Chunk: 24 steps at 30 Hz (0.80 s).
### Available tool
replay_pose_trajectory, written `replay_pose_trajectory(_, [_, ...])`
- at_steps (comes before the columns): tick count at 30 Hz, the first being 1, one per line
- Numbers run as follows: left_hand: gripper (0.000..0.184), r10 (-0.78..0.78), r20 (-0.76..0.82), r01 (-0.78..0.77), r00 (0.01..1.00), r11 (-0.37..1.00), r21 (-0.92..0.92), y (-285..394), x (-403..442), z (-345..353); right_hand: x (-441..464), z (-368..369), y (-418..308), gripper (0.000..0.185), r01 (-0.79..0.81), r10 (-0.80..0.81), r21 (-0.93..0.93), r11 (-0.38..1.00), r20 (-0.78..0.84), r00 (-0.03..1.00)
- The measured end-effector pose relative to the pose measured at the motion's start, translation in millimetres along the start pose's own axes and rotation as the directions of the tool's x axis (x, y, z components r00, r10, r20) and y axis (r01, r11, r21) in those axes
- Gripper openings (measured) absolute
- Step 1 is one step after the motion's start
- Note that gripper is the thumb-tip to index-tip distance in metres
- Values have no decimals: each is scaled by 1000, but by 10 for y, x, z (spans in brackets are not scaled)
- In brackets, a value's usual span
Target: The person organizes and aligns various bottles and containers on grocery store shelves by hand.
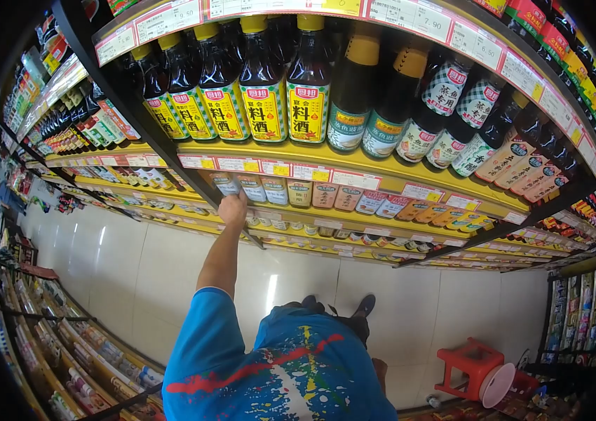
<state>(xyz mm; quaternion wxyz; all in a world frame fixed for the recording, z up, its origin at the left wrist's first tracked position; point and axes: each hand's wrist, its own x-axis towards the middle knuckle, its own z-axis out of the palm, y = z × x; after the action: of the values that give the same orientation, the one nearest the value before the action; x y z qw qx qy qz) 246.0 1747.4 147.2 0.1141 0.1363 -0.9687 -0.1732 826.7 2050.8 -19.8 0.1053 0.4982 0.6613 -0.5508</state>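
My left hand [232, 208] reaches forward to the lower shelf, its fingers closed around the bottle with a blue-and-white label [226, 184] at the left end of the row. The bottle stands at shelf depth, and its lower part is hidden behind my hand. Right beside it is a similar blue-and-white-labelled bottle [251, 188], followed by a row of bottles with tan and pink labels. Only a sliver of skin shows at the right side of my blue shirt; my right hand itself is out of sight.
Above, cooking wine bottles [308, 105] with yellow labels line a shelf beside dark sauce bottles [349, 105]. A black shelf upright [151, 133] runs left of my hand. On the tiled floor stands a red stool [463, 365] with a pink basin [498, 386]. More stocked shelves [66, 337] are behind left.
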Motion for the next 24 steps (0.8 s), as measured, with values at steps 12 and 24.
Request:
replay_pose_trajectory(12, [47, -15, 9, 16, 1000, 1000, -22, -43, 23, 51, -46, 82, -7, 14, -104, 96, 261, 960, 44, 994])
replay_pose_trajectory(24, [42, -42, -20, 40, 999, 997, -61, -54, 14, 49, 445, 117, 794, 13, -280, 161, 511, 813, 265, 951])
